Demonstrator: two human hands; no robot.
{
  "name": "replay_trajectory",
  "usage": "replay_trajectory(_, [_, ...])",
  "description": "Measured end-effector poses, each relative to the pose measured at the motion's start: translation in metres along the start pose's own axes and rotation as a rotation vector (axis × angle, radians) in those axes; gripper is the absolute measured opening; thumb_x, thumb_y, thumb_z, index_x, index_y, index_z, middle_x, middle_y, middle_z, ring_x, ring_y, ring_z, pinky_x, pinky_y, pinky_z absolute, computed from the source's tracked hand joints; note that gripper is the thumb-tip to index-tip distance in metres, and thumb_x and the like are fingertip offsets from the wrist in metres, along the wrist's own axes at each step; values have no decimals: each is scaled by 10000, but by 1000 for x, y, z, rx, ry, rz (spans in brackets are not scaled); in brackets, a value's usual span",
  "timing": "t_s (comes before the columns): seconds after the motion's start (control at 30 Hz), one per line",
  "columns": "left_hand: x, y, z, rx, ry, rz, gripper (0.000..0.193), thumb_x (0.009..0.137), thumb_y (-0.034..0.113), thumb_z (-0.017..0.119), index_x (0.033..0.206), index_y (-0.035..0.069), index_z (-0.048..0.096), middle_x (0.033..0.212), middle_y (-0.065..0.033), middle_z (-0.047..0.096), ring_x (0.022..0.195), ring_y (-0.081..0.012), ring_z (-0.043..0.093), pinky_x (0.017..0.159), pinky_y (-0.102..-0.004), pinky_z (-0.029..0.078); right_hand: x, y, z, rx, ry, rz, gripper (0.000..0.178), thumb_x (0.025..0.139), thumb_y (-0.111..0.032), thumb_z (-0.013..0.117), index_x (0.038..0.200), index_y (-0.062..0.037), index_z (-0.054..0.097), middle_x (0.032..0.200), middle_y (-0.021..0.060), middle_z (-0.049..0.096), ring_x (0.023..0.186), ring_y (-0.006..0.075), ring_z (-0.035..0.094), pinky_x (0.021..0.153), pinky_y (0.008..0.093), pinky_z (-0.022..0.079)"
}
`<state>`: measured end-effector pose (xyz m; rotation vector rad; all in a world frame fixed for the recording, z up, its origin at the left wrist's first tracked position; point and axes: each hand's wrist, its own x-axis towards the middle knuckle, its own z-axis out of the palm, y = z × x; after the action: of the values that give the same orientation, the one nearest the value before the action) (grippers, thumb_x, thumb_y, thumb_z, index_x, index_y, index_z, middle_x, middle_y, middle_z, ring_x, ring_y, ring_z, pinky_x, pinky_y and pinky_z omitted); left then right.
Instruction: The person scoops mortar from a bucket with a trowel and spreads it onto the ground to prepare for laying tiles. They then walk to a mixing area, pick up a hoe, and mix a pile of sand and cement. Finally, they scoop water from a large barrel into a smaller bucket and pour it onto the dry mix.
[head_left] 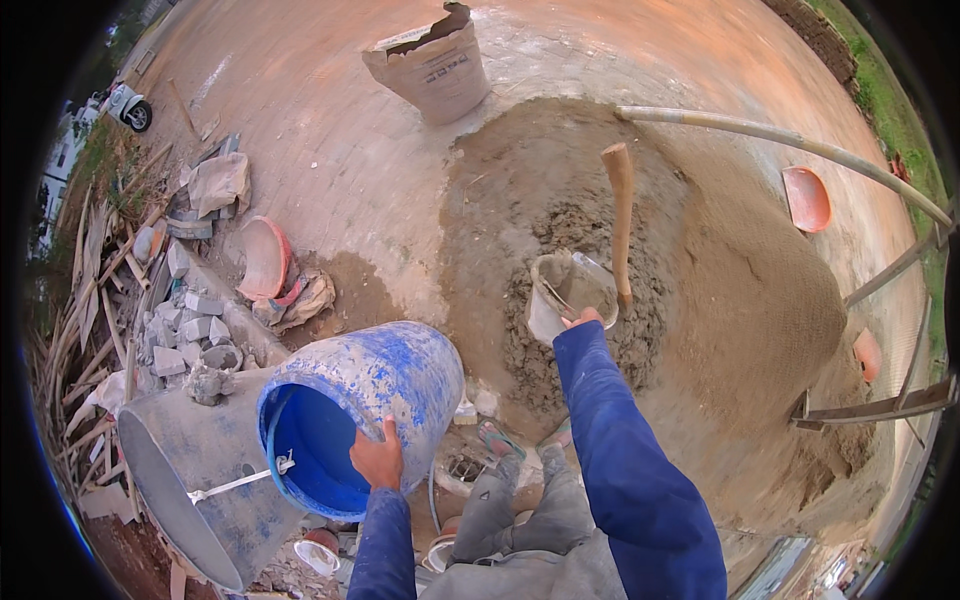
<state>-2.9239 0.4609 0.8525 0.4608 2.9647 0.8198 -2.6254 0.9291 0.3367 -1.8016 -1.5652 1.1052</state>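
My left hand [378, 456] grips the rim of a blue plastic drum [405, 370], its paint-like surface smeared with dried cement. The drum tilts with its mouth toward me; its inside is bright blue. Out in front, my right hand [584, 318] is closed on the near edge of a pale, mortar-stained plastic container [545, 306]. That container is over a heap of wet mortar [640, 335]; its contents are hard to make out. Just right of it, a wooden tool handle [619, 205] stands up from the mortar, its head hidden.
A grey-coated drum [165, 490] lies left of the blue one. Beyond are an open paper sack [435, 75], a sand pile [760, 290] and orange basins [806, 198]. Rubble [185, 330] and sticks line the left. Poles [780, 130] cross the right side. My sandalled feet [500, 440] stand below.
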Motion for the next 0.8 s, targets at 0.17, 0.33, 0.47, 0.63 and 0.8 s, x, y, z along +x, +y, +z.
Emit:
replay_trajectory(0.17, [-3,5,-16,110,-47,-38,600,762,339,705,1124,-112,546,1072,-303,598,992,-457,566,864,-461,436,-126,1,23,-135,-70,-85,645,640,-510,785,1021,-12,636,926,157,668,863,309,642,780,379,523])
replay_trajectory(0.33, [2,-34,-41,231,51,-17,607,768,325,702,1159,-104,529,1086,-298,596,1004,-449,566,873,-457,434,-306,-154,-25,900,100,961,400,826,-146,589,1177,20,493,1095,173,554,940,322,591,703,439,576])
replay_trajectory(0.47, [-1,-13,-26,140,-8,-27,645,768,330,705,1188,-117,504,1132,-306,576,1045,-446,551,898,-453,423,-346,-117,-136,694,193,1016,351,860,-85,446,1201,-8,483,1109,178,559,874,339,631,640,478,582])
replay_trajectory(0.63, [-3,-29,-21,199,-9,2,652,775,331,707,1194,-124,500,1165,-309,563,1066,-446,544,908,-451,421,-387,-54,-208,135,24,972,489,817,-213,534,1257,-5,489,1208,178,551,1004,338,622,724,504,543])
replay_trajectory(0.8, [0,-39,-26,236,21,43,622,787,327,702,1185,-113,516,1166,-296,570,1063,-434,552,904,-448,424,-338,-74,-197,-734,-148,940,508,807,-378,595,1194,-49,586,1213,112,580,1105,237,560,897,434,455])
